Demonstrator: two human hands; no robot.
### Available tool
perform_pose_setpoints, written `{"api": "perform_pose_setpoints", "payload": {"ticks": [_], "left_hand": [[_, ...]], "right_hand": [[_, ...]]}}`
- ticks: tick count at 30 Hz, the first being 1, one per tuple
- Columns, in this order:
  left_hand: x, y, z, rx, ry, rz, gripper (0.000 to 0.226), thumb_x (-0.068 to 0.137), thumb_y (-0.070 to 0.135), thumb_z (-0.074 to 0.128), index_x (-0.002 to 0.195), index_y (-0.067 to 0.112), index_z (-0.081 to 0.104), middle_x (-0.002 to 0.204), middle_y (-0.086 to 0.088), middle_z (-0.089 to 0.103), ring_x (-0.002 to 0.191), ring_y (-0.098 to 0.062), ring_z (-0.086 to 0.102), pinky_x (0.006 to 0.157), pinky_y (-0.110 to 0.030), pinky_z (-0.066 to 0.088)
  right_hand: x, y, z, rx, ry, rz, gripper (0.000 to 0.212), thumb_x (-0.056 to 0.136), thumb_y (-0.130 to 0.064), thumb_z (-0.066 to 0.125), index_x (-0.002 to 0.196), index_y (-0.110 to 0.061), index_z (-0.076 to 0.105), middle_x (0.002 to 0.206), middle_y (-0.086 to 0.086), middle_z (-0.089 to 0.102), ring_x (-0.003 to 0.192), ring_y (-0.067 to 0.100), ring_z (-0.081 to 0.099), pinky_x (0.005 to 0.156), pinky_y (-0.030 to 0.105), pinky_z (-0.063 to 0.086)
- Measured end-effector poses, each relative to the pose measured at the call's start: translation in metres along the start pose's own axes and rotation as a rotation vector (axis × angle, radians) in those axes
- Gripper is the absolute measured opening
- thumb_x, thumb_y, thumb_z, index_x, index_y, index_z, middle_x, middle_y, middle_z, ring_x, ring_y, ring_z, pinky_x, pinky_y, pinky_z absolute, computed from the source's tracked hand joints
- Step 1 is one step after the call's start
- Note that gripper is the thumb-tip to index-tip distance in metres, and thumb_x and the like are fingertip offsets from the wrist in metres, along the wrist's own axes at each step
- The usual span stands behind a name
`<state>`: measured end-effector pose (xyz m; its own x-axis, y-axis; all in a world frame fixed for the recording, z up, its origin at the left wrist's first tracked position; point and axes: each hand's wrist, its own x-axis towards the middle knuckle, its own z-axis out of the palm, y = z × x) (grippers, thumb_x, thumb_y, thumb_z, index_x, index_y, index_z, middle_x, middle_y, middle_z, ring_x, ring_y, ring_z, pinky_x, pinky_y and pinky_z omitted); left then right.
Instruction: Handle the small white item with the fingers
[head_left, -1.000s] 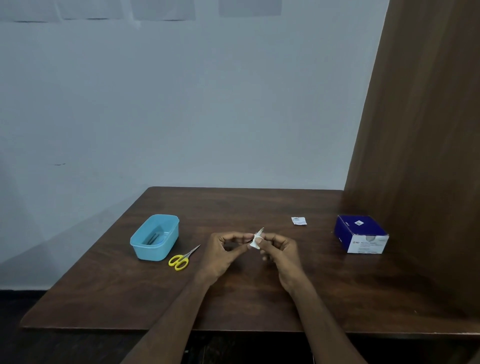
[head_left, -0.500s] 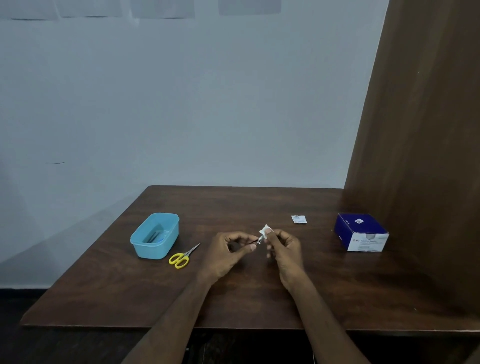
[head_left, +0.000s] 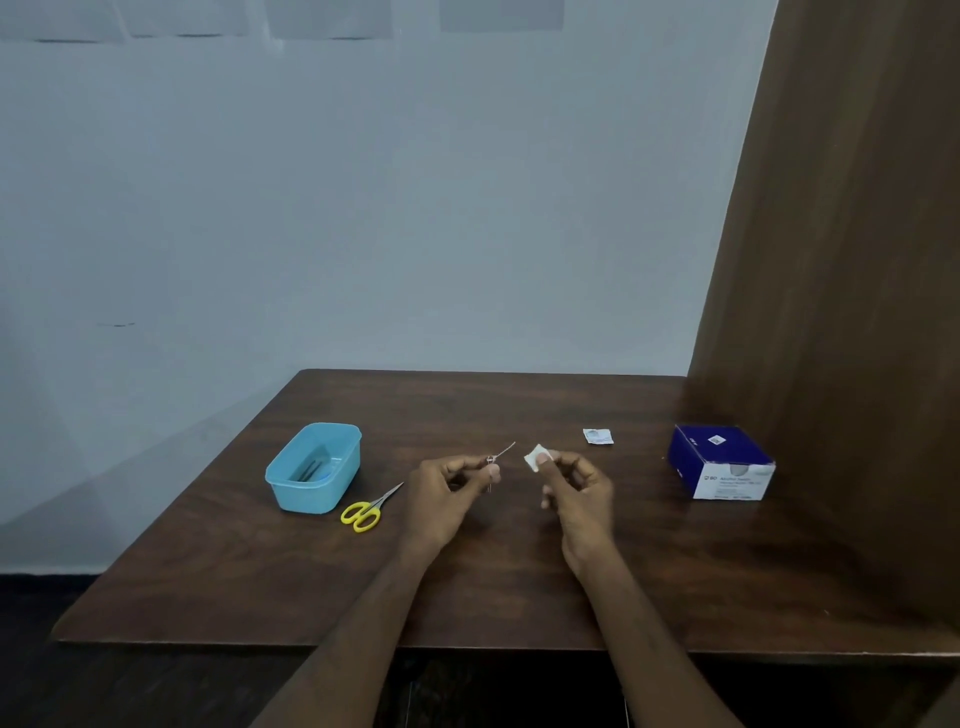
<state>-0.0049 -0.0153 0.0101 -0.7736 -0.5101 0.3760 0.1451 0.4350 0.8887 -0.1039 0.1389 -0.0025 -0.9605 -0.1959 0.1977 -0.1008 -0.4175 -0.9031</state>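
Note:
My left hand (head_left: 449, 488) pinches a thin metal tool (head_left: 500, 455) by its handle end; its slim tip points up and to the right. My right hand (head_left: 576, 488) pinches a small white pad (head_left: 535, 457) between thumb and forefinger. A short gap separates the pad from the tool's tip. Both hands hover just above the middle of the dark wooden table (head_left: 519, 571).
A light blue plastic tub (head_left: 314, 467) with dark tools inside stands at the left, with yellow-handled scissors (head_left: 366, 512) beside it. A torn white sachet (head_left: 597, 436) lies behind my right hand. A blue and white box (head_left: 722, 462) sits at the right by a brown wooden panel (head_left: 857, 260).
The pad was wrapped around the tool between both hands. My right hand has slid it off the tip and the two hands have moved apart.

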Motion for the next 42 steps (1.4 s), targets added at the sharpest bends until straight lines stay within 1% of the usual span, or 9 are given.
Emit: {"api": "perform_pose_setpoints", "payload": {"ticks": [5, 9, 13, 16, 22, 26, 29, 36, 42], "left_hand": [[-0.002, 0.004, -0.002, -0.101, -0.146, -0.005, 0.019, 0.098, 0.03, 0.078, 0.113, 0.022, 0.085, 0.092, 0.0, 0.084, 0.085, -0.014, 0.075, 0.083, -0.037, 0.061], [-0.003, 0.006, -0.003, -0.115, -0.218, 0.017, 0.019, 0.099, 0.027, 0.077, 0.115, 0.019, 0.085, 0.093, -0.002, 0.084, 0.086, -0.013, 0.071, 0.082, -0.03, 0.058], [-0.001, 0.004, -0.003, -0.217, -0.178, -0.029, 0.018, 0.099, 0.016, 0.076, 0.115, 0.009, 0.082, 0.094, -0.011, 0.083, 0.084, -0.014, 0.071, 0.074, -0.026, 0.058], [0.0, 0.003, -0.004, -0.254, -0.158, -0.064, 0.017, 0.099, 0.012, 0.076, 0.114, 0.009, 0.081, 0.099, -0.009, 0.084, 0.086, -0.013, 0.074, 0.075, -0.025, 0.061], [0.002, -0.001, -0.005, -0.262, -0.154, -0.054, 0.018, 0.093, 0.017, 0.084, 0.11, 0.013, 0.084, 0.104, -0.005, 0.084, 0.102, -0.02, 0.08, 0.095, -0.035, 0.062], [0.001, -0.001, -0.006, -0.269, -0.141, -0.051, 0.018, 0.093, 0.016, 0.083, 0.111, 0.013, 0.083, 0.104, -0.003, 0.084, 0.104, -0.018, 0.08, 0.097, -0.033, 0.061], [0.001, -0.001, -0.007, -0.274, -0.115, -0.072, 0.017, 0.094, 0.018, 0.082, 0.111, 0.015, 0.083, 0.104, -0.002, 0.084, 0.105, -0.018, 0.079, 0.099, -0.036, 0.061], [-0.001, 0.0, -0.004, -0.201, -0.187, -0.037, 0.014, 0.094, 0.02, 0.083, 0.106, 0.014, 0.083, 0.103, -0.001, 0.084, 0.102, -0.018, 0.08, 0.093, -0.027, 0.061], [0.003, -0.005, -0.004, -0.283, -0.059, -0.036, 0.011, 0.1, 0.011, 0.075, 0.108, 0.006, 0.08, 0.104, -0.01, 0.082, 0.101, -0.018, 0.077, 0.093, -0.03, 0.062]], "right_hand": [[-0.007, 0.004, 0.002, -0.194, -0.195, -0.012, 0.021, 0.09, -0.009, 0.084, 0.107, -0.011, 0.073, 0.08, 0.008, 0.075, 0.06, 0.012, 0.054, 0.048, 0.023, 0.042], [-0.008, 0.001, 0.001, -0.213, -0.211, -0.047, 0.013, 0.09, -0.01, 0.083, 0.101, -0.012, 0.078, 0.079, 0.003, 0.078, 0.058, 0.008, 0.055, 0.048, 0.023, 0.042], [-0.004, 0.002, 0.002, -0.116, -0.059, -0.05, 0.008, 0.091, -0.014, 0.082, 0.099, -0.012, 0.079, 0.08, 0.001, 0.079, 0.052, 0.008, 0.051, 0.044, 0.023, 0.04], [0.0, 0.004, -0.001, -0.032, 0.011, -0.046, 0.007, 0.093, -0.013, 0.08, 0.098, -0.009, 0.078, 0.08, 0.001, 0.076, 0.05, 0.008, 0.048, 0.044, 0.024, 0.039], [-0.012, 0.001, 0.005, -0.311, -0.27, -0.116, 0.006, 0.09, -0.009, 0.083, 0.089, -0.008, 0.078, 0.078, 0.002, 0.079, 0.055, 0.004, 0.06, 0.049, 0.018, 0.044], [-0.011, 0.003, 0.003, -0.392, -0.324, -0.113, 0.007, 0.088, -0.016, 0.086, 0.084, -0.016, 0.081, 0.082, -0.001, 0.081, 0.062, 0.003, 0.066, 0.059, 0.021, 0.048], [-0.012, 0.006, 0.004, -0.469, -0.319, -0.109, 0.008, 0.086, -0.022, 0.087, 0.083, -0.019, 0.081, 0.083, -0.002, 0.082, 0.073, 0.012, 0.075, 0.069, 0.03, 0.057], [-0.013, -0.006, 0.004, -0.324, -0.29, -0.089, 0.007, 0.092, -0.018, 0.083, 0.087, -0.014, 0.08, 0.076, 0.002, 0.078, 0.056, 0.005, 0.057, 0.05, 0.017, 0.042], [-0.008, 0.004, 0.004, -0.521, -0.269, -0.092, 0.009, 0.091, -0.024, 0.083, 0.085, -0.02, 0.078, 0.075, -0.004, 0.077, 0.053, 0.006, 0.061, 0.05, 0.022, 0.045]]}}
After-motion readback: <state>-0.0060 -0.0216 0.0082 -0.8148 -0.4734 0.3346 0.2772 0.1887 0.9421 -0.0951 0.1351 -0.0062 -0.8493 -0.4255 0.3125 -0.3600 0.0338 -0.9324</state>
